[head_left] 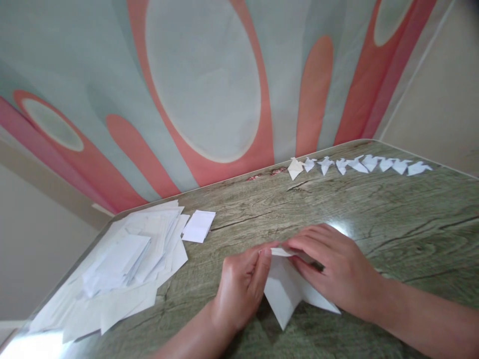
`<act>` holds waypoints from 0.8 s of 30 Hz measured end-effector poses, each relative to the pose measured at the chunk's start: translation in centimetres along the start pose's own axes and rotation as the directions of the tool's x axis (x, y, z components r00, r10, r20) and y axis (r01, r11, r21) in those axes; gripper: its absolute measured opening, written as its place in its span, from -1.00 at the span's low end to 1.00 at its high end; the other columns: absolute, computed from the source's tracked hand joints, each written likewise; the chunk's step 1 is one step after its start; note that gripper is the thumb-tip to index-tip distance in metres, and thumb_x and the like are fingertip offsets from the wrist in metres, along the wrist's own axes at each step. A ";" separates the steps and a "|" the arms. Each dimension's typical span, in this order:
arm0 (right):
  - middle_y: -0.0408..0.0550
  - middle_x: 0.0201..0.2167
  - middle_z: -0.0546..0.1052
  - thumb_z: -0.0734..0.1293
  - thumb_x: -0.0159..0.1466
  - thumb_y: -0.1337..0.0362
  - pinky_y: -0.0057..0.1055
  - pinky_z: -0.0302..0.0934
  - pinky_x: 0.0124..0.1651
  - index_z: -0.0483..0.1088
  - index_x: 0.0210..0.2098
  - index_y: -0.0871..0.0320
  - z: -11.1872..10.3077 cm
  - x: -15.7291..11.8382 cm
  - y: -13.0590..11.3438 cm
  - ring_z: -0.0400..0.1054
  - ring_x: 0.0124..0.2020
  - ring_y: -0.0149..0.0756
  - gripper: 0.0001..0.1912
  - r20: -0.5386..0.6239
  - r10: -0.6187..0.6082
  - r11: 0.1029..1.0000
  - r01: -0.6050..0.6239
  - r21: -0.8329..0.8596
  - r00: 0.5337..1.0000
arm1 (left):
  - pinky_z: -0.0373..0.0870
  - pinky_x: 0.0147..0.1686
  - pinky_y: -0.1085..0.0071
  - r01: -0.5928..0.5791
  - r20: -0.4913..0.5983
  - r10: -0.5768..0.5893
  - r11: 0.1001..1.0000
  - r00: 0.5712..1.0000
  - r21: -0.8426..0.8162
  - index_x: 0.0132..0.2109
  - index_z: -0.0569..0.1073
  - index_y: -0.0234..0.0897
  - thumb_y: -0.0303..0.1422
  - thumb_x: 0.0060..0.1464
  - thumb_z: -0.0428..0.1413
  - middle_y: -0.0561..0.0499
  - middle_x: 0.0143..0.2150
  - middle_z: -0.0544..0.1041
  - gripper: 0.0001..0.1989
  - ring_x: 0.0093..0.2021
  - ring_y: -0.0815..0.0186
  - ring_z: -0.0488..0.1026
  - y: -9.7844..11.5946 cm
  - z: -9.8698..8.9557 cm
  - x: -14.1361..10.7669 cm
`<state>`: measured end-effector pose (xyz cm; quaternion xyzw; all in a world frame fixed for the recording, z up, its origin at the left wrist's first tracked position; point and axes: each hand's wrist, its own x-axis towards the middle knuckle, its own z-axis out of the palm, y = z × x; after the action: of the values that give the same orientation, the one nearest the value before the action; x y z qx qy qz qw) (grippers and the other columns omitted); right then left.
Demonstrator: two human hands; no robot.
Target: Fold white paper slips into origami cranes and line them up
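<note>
A partly folded sheet of white paper [283, 289] is held between my two hands just over the table, its two pointed flaps spreading down toward me. My left hand [245, 281] pinches the top left edge between thumb and fingers. On the right side, my right hand [333, 264] grips the top fold, with the thumb beneath and the fingers over it. The fingertips of both hands nearly meet at the narrow folded strip along the top. Part of the paper's right side is hidden behind my right hand.
At the left lies a wide, untidy pile of white paper sheets [145, 294], with a small folded white square [199, 226] beside it. A row of several folded paper figures [369, 162] lines the back right of the wood-grain table [239, 224]. Behind stands a patterned panel [209, 99].
</note>
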<state>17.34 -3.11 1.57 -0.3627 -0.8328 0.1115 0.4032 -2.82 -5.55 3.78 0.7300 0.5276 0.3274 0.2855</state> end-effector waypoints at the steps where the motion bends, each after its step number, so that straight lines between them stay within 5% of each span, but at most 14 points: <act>1: -0.13 -0.33 0.55 0.33 0.25 0.44 -0.23 0.22 -0.16 0.43 -0.23 0.11 0.1 0.0 0.0 0.40 -0.26 -0.25 -0.87 0.009 0.010 1.000 -0.011 0.013 1.000 | 0.33 -0.43 0.50 0.017 0.023 -0.016 0.999 1.000 -0.031 -0.02 0.56 -0.30 -0.27 0.30 -0.08 -0.04 -0.38 0.59 -0.65 -0.47 0.35 0.46 0.2 0.2 -0.1; 9: -0.13 -0.32 0.56 0.28 0.23 0.49 -0.24 0.23 -0.19 0.43 -0.23 0.10 0.4 -0.3 0.5 0.41 -0.26 -0.24 -0.80 -0.032 0.097 0.995 -0.097 -0.002 0.995 | 0.34 -0.35 0.52 0.153 0.026 -0.150 0.970 0.988 -0.189 -0.19 0.60 -0.29 -0.26 0.26 -0.02 0.01 -0.34 0.59 -0.68 -0.34 0.31 0.49 0.6 0.4 0.3; 14: -0.11 -0.20 0.53 0.29 0.22 0.45 -0.28 0.27 -0.13 0.37 -0.08 0.08 0.1 -0.3 0.7 0.40 -0.21 -0.27 -0.72 -0.038 0.197 0.980 -0.195 0.036 0.980 | 0.32 -0.42 0.54 0.154 -0.105 -0.164 0.983 0.981 -0.100 -0.31 0.56 -0.31 -0.29 0.20 0.05 0.05 -0.44 0.55 -0.75 -0.42 0.36 0.44 -0.2 0.0 1.0; 19: -0.06 -0.07 0.47 0.30 0.29 0.14 -0.31 0.28 -0.14 0.29 0.04 0.06 -0.4 -0.1 0.2 0.36 -0.14 -0.26 -0.65 0.006 0.264 0.959 -0.263 0.105 0.964 | 0.37 -0.36 0.55 -0.002 -0.312 0.042 0.992 0.949 0.127 -0.28 0.53 -0.30 -0.37 0.21 0.05 0.06 -0.38 0.58 -0.82 -0.40 0.40 0.48 -1.2 -0.7 1.5; 24: -0.10 -0.13 0.44 0.23 0.35 0.15 -0.34 0.27 -0.17 0.32 -0.03 0.04 -0.7 0.1 -0.3 0.32 -0.19 -0.31 -0.77 0.025 0.300 0.941 -0.300 0.154 0.954 | 0.40 -0.28 0.58 -0.194 -0.352 0.330 0.908 0.876 0.370 -0.18 0.53 -0.30 -0.48 0.18 0.08 0.04 -0.30 0.62 -0.87 -0.32 0.42 0.55 -1.5 -1.0 1.3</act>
<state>17.68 -3.31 2.22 -0.4525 -0.7567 0.2369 0.4081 -4.20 -3.84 3.51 0.7478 0.5165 0.4171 -0.0021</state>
